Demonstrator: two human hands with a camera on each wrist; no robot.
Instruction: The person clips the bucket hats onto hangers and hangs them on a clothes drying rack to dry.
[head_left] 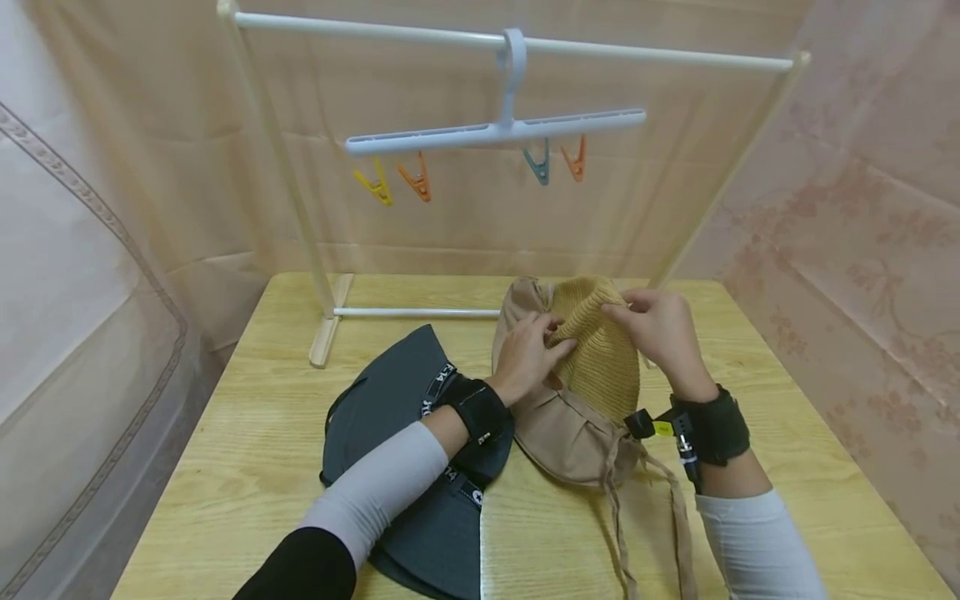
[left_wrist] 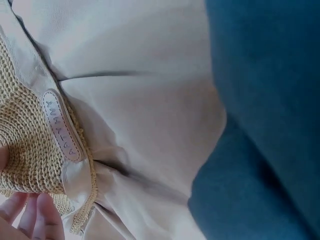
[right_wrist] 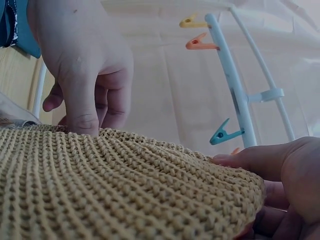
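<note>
On one table (head_left: 247,467), two hands (head_left: 525,354) grip one of two hats (head_left: 600,358)

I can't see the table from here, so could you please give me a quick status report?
Left hand and right hand both pinching the straw hat. It lies on the tan hat. Dark hat alongside, nothing blocking.

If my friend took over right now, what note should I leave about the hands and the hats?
Left hand: fingers pinch the near edge of the woven straw hat.
Right hand: grips the hat's far edge.
The straw hat, with its beige cloth brim, lies on the wooden table; the dark grey hat lies beside it under the left forearm.
Done: nothing hangs from the clip hanger on the white rack.
Left: probably clipping both hats up.
</note>
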